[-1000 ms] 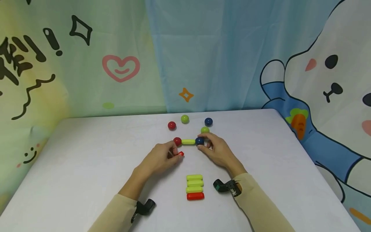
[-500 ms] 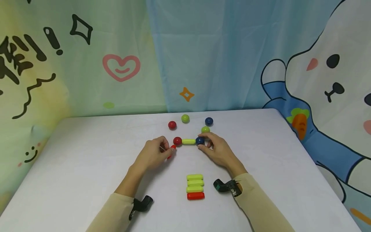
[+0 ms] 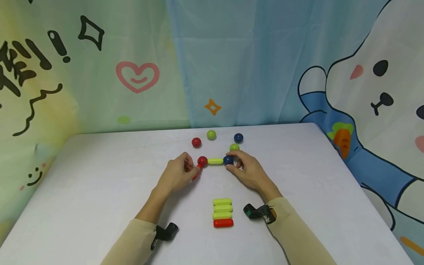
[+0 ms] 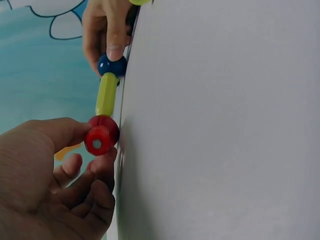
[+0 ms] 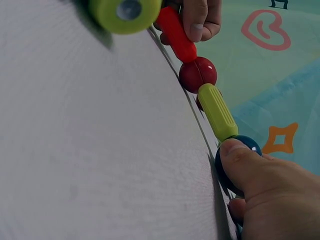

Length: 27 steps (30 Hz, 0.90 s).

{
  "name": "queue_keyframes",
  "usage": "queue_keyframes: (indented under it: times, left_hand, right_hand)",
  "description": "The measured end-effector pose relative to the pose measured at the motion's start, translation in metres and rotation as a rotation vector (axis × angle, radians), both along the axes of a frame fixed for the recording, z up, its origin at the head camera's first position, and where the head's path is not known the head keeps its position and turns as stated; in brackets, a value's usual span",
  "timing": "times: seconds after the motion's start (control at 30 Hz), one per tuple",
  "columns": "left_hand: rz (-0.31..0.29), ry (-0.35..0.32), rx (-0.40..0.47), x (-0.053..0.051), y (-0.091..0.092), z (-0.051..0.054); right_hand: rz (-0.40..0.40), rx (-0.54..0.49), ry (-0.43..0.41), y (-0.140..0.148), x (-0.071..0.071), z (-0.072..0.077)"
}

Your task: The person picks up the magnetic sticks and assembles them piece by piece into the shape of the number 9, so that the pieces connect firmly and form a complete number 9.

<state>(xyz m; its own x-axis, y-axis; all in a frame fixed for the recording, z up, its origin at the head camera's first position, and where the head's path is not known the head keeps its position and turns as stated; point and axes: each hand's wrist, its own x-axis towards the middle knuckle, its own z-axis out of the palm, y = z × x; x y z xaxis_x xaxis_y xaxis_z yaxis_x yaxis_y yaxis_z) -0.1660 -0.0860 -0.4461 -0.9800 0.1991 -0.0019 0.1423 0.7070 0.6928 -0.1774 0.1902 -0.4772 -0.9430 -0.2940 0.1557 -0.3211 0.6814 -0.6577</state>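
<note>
Red rod point(image 5: 179, 37) pinched in my left hand point(image 3: 178, 173), end touching a red ball point(image 3: 202, 161); my right hand point(image 3: 248, 171) grips a blue ball point(image 3: 228, 160). Both forearms angle inward, rod and hands short of the table's far edge point(image 3: 149, 133). Counted: two red, two blue, two green balls point(image 3: 211, 134); four yellow-green rods point(image 3: 223, 208), two red

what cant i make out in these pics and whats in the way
Head view: part of the blue ball, covered by the right hand.
Head view: part of the red rod, covered by the left hand.
Left wrist view: the red rod's length, as it points end-on at the camera.
Right wrist view: the rest of the yellow-green piece, cut off by the top edge.
</note>
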Motion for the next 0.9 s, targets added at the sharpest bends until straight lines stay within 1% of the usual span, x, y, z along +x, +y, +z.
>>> queue_keyframes:
  times: [0.17,0.33,0.47,0.63,0.9]
  left_hand:
    - [0.006,-0.024,0.01,0.002,0.004,-0.001]
    - [0.003,-0.021,0.015,0.003,0.012,-0.002]
    - [0.015,-0.021,0.007,0.004,0.017,-0.002]
    - [0.026,-0.026,-0.005,0.004,0.018,-0.002]
    - [0.009,-0.036,-0.011,0.003,0.019,-0.002]
  right_hand:
    - [0.014,-0.01,0.014,0.0,-0.001,-0.001]
    - [0.005,-0.012,0.008,0.0,-0.001,-0.001]
    - [0.007,-0.016,0.004,0.0,-0.001,-0.002]
    - [0.021,-0.02,0.024,0.001,-0.002,-0.004]
    - [0.036,-0.005,0.044,0.001,-0.001,-0.002]
